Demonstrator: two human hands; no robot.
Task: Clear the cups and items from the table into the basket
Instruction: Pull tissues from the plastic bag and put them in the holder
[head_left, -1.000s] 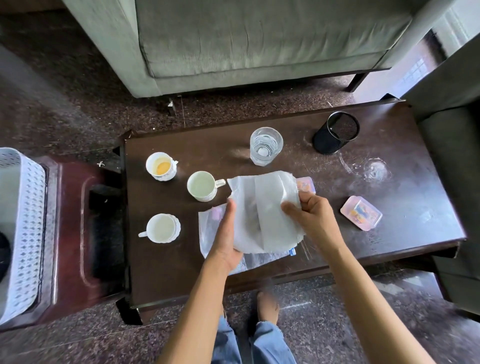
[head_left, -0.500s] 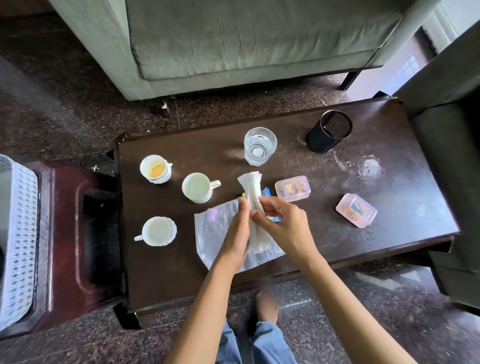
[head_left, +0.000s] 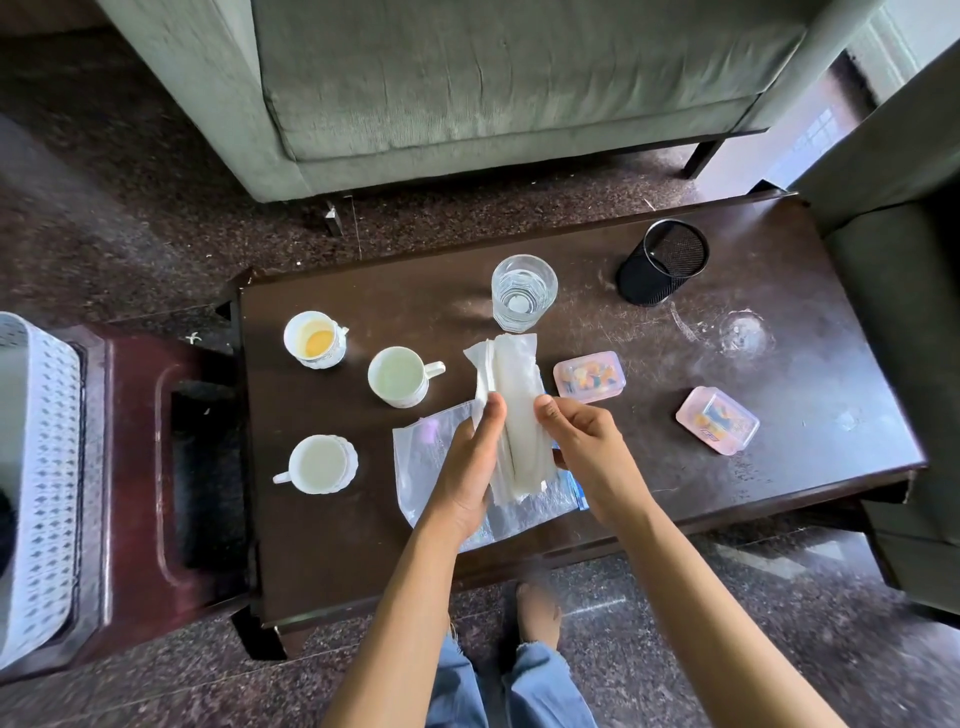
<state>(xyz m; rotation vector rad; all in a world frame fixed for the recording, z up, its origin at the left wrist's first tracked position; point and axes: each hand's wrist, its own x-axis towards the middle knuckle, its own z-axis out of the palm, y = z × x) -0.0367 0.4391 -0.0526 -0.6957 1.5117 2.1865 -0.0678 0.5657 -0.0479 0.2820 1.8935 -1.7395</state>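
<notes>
Gripping a folded wad of white tissue (head_left: 514, 384) from both sides, the left hand (head_left: 467, 467) curls its fingers round the left edge, while the right hand (head_left: 584, 452) pinches the right edge between thumb and fingers. The tissue is held over a clear plastic bag (head_left: 426, 457) that lies flat on the dark table (head_left: 779, 332), near its front edge. Left of the bag stand three white cups: the near cup (head_left: 318, 464), the middle cup (head_left: 399, 376) and the far cup (head_left: 314, 340), which has a yellow patch inside. Beyond the tissue stands a glass (head_left: 523, 291) with water in it, and further right a black mesh holder (head_left: 662, 262). A pink box (head_left: 589, 376) lies just right of the tissue, and a second pink box (head_left: 717, 421) lies well apart towards the table's right end. The white basket (head_left: 41, 467) sits at the far left on a reddish stool (head_left: 130, 467) beside the table.
</notes>
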